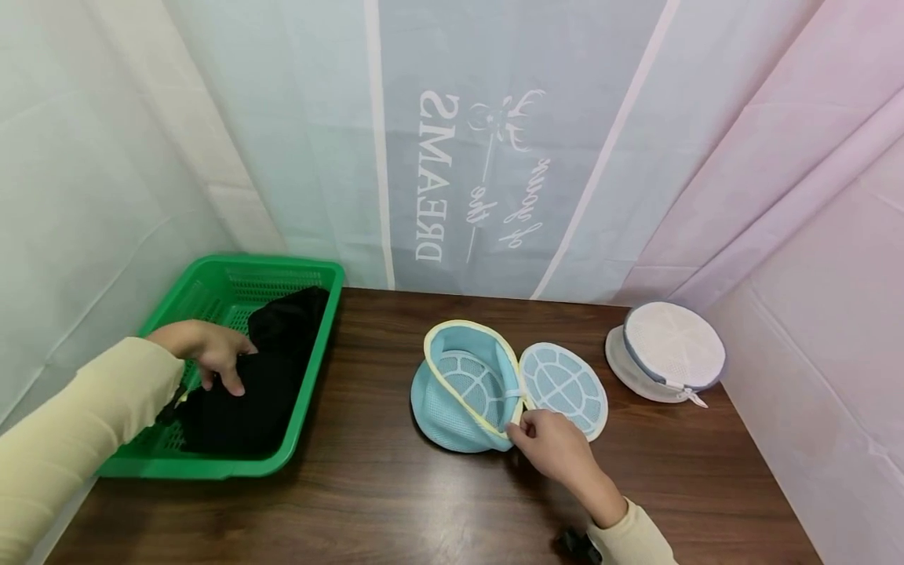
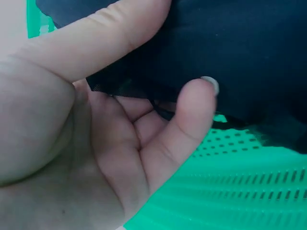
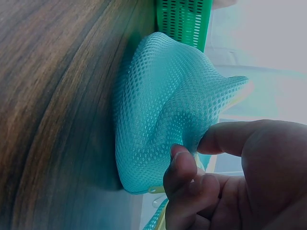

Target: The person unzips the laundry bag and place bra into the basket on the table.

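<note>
My left hand (image 1: 212, 353) reaches into the green plastic basket (image 1: 191, 469) and grips black cloth (image 1: 243, 412). Seen from the left wrist, the thumb lies over the fabric (image 2: 240, 57) while curled fingers go beneath its edge. With my right hand (image 1: 554, 445) I pinch the yellow-trimmed rim of a light blue mesh laundry bag (image 1: 441, 416) between thumb and fingertips. The bag stands on the table with its mouth open. Its round mesh lid (image 1: 565, 384) is folded back to the right, lying beside my right hand.
A white mesh laundry bag (image 1: 674, 345) with grey-blue trim stands at the back right, its zip pull hanging forward. Printed cloth (image 1: 459, 47) hangs behind the brown wooden table (image 1: 395, 510) and encloses both sides. A small black object (image 1: 579, 545) sits by my right wrist.
</note>
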Demonstrator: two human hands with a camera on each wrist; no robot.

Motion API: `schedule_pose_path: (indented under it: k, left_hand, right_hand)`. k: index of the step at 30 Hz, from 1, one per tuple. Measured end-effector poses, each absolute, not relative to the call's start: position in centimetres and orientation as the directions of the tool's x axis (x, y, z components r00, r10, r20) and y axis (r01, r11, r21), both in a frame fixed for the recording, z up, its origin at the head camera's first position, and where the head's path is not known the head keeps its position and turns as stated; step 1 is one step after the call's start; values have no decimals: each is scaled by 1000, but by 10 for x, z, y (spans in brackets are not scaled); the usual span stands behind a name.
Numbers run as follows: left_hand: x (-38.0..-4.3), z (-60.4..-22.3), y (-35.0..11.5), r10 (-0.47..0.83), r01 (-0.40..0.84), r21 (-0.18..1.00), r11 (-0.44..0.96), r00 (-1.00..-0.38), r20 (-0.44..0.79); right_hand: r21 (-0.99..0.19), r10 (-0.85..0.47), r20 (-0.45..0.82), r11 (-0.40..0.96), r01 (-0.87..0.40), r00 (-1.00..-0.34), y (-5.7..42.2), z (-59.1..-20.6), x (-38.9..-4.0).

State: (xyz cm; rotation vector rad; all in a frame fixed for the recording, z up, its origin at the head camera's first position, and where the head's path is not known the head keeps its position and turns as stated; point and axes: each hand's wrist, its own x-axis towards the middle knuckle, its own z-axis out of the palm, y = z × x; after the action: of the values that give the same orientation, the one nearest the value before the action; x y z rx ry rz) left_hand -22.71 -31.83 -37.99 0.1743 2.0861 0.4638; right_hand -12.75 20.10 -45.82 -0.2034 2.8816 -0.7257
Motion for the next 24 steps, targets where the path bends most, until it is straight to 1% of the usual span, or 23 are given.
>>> schedule_pose_path:
  k: [3, 9, 17, 24]
  left_hand:
    - [-225, -383, -313, 287, -51, 369, 928, -533, -796]
    - [-221, -392, -312, 257, -77, 348, 934, -532, -807]
    - [-213, -405, -307, 242, -115, 362, 925, -557, -795]
    - [-209, -408, -302, 254, -93, 372, 924, -577, -776]
  right_hand:
    - [-482, -171, -124, 871, -92, -977, 201, -459, -126]
    - [-482, -172, -122, 871, -93, -978, 201, -459, -125]
    - [-487, -172, -123, 869, -91, -977, 201, -460, -124]
    - [-489, -174, -129, 868, -90, -976, 202, -461, -123]
